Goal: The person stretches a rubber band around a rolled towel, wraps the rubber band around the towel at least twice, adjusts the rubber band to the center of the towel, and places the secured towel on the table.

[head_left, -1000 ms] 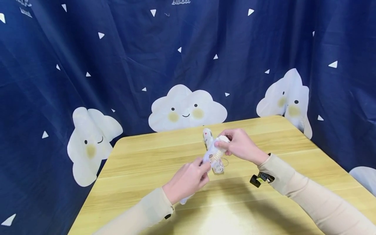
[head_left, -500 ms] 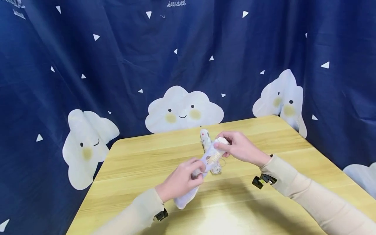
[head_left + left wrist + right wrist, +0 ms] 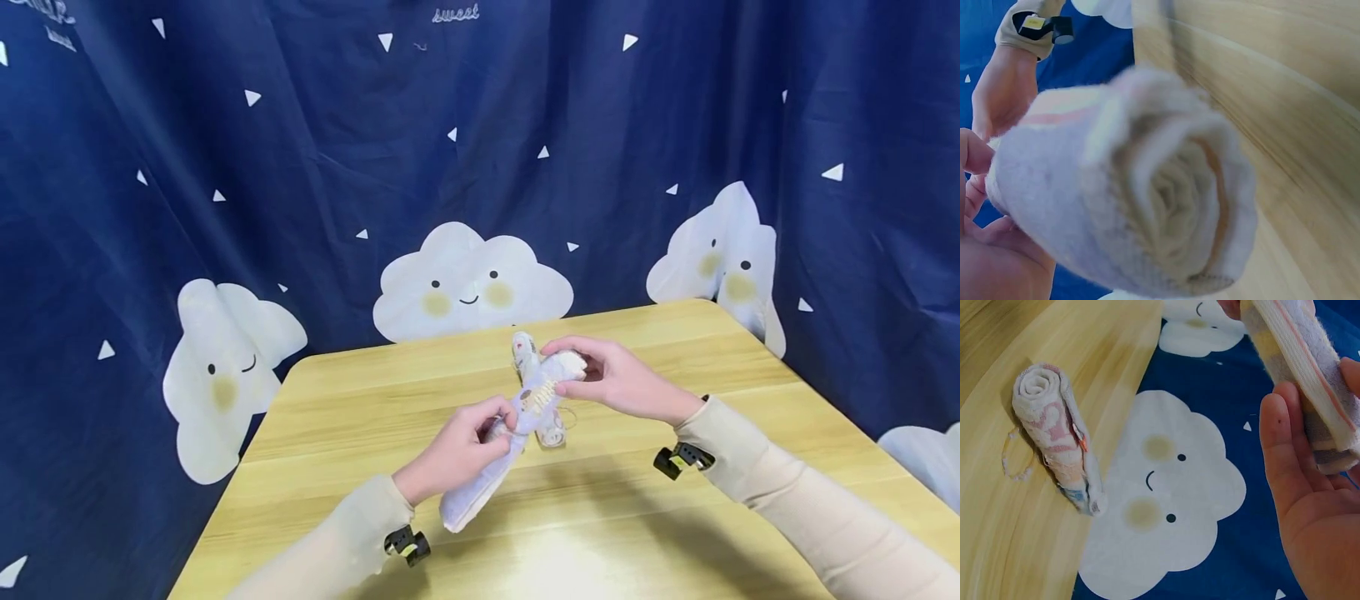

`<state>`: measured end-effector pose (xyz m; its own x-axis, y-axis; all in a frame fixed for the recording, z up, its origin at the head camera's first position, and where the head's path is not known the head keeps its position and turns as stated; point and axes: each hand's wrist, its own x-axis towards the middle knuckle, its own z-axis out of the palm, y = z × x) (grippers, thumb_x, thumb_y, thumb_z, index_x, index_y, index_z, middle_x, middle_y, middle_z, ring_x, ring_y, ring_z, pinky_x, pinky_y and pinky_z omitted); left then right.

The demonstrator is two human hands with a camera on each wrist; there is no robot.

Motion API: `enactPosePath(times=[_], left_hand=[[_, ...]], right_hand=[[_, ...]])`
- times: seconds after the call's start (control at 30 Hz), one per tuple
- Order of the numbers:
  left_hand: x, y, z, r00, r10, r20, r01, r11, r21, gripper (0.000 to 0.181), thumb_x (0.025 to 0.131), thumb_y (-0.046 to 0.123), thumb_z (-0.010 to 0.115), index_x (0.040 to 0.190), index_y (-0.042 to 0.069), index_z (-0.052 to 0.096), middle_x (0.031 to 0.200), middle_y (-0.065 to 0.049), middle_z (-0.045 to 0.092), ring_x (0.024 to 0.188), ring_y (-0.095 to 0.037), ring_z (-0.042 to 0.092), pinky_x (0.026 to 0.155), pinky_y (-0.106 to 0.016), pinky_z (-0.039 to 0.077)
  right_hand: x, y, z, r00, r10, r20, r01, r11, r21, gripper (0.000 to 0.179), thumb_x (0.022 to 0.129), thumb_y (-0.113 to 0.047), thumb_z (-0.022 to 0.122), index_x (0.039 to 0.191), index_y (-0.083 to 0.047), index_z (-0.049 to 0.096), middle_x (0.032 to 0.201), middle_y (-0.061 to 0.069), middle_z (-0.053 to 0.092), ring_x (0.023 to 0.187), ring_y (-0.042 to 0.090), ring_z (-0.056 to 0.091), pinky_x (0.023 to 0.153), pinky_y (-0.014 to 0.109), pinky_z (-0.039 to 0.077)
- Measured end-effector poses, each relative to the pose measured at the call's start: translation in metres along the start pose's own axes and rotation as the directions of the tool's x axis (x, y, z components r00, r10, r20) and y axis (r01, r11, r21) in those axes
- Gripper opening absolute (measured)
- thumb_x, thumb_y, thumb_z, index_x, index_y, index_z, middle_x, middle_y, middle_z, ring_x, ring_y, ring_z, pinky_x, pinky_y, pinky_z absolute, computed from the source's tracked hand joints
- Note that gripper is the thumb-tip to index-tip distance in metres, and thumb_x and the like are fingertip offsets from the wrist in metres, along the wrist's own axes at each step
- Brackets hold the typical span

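Observation:
A lavender towel (image 3: 474, 492), rolled into a tight tube, is held slantwise above the table by both hands. My left hand (image 3: 455, 448) pinches it around the middle, thumb and fingers on either side. Near its far, white end, my right hand (image 3: 626, 385) grips it between thumb and fingers. The left wrist view shows the towel's spiral end (image 3: 1179, 194) close up. In the right wrist view, the right hand's fingers lie along the roll's side, where a pale hem with a pink stripe runs lengthwise. Pale lettering shows on the towel between the hands.
A second rolled towel (image 3: 1054, 434), white with pink print, lies on the wooden table (image 3: 360, 408) behind the held one. Beside it lies a thin, looped band (image 3: 1005, 459). A blue curtain (image 3: 480, 108) with clouds hangs beyond the table's far edge.
My left hand has shifted slightly left along the towel, and more of the towel's near end shows. The right hand's fingers have spread a little on the far end. The second towel stays put.

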<state>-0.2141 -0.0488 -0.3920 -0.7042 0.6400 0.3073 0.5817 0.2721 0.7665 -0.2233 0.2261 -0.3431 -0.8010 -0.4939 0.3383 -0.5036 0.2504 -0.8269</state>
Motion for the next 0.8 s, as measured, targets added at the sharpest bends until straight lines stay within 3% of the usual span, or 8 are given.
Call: enactPosePath(times=[0.23, 0.5, 0.63, 0.73, 0.8], left_hand=[[-0.002, 0.006, 0.003, 0.999, -0.05, 0.01, 0.049, 0.995, 0.087, 0.023, 0.091, 0.02, 0.072, 0.094, 0.024, 0.049, 0.079, 0.005, 0.052, 0.063, -0.004, 0.048, 0.054, -0.021, 0.044], [-0.001, 0.008, 0.007, 0.999, 0.022, -0.036, -0.01, 0.955, 0.298, 0.024, 0.091, 0.023, 0.073, 0.098, 0.023, 0.05, 0.068, 0.006, 0.044, 0.056, -0.002, 0.038, 0.048, -0.019, 0.035], [-0.002, 0.007, 0.008, 0.993, 0.106, -0.058, -0.079, 0.93, 0.359, 0.021, 0.093, 0.019, 0.072, 0.104, 0.02, 0.055, 0.084, 0.006, 0.06, 0.068, -0.003, 0.053, 0.057, -0.017, 0.047], [-0.002, 0.005, 0.009, 0.975, 0.211, -0.067, -0.165, 0.893, 0.419, 0.021, 0.093, 0.015, 0.071, 0.109, 0.017, 0.058, 0.107, 0.002, 0.068, 0.089, -0.009, 0.066, 0.073, -0.019, 0.056], [-0.003, 0.003, 0.009, 0.96, 0.272, -0.066, -0.212, 0.861, 0.463, 0.022, 0.093, 0.013, 0.07, 0.112, 0.016, 0.059, 0.113, -0.002, 0.069, 0.097, -0.013, 0.068, 0.079, -0.021, 0.057]], right_hand=[[0.001, 0.002, 0.005, 1.0, 0.0, -0.029, -0.001, 0.998, -0.057, 0.034, 0.094, -0.014, 0.071, 0.125, -0.003, 0.063, 0.104, 0.012, 0.069, 0.077, 0.019, 0.069, 0.064, 0.028, 0.057], [0.004, -0.006, 0.01, 0.989, -0.008, -0.144, -0.017, 0.985, -0.17, 0.025, 0.093, -0.018, 0.073, 0.117, -0.011, 0.069, 0.087, 0.004, 0.07, 0.061, 0.019, 0.062, 0.053, 0.027, 0.05], [0.005, -0.009, 0.01, 0.981, 0.027, -0.191, -0.061, 0.983, -0.174, 0.023, 0.093, -0.019, 0.074, 0.115, -0.013, 0.07, 0.085, 0.004, 0.071, 0.06, 0.015, 0.062, 0.056, 0.029, 0.055], [0.005, -0.009, 0.01, 0.975, 0.052, -0.215, -0.09, 0.981, -0.172, 0.023, 0.092, -0.018, 0.074, 0.114, -0.013, 0.071, 0.084, 0.005, 0.07, 0.06, 0.015, 0.062, 0.055, 0.03, 0.055], [0.006, -0.009, 0.01, 0.973, 0.064, -0.224, -0.105, 0.979, -0.175, 0.023, 0.092, -0.019, 0.074, 0.114, -0.013, 0.071, 0.084, 0.005, 0.07, 0.06, 0.015, 0.062, 0.055, 0.03, 0.055]])
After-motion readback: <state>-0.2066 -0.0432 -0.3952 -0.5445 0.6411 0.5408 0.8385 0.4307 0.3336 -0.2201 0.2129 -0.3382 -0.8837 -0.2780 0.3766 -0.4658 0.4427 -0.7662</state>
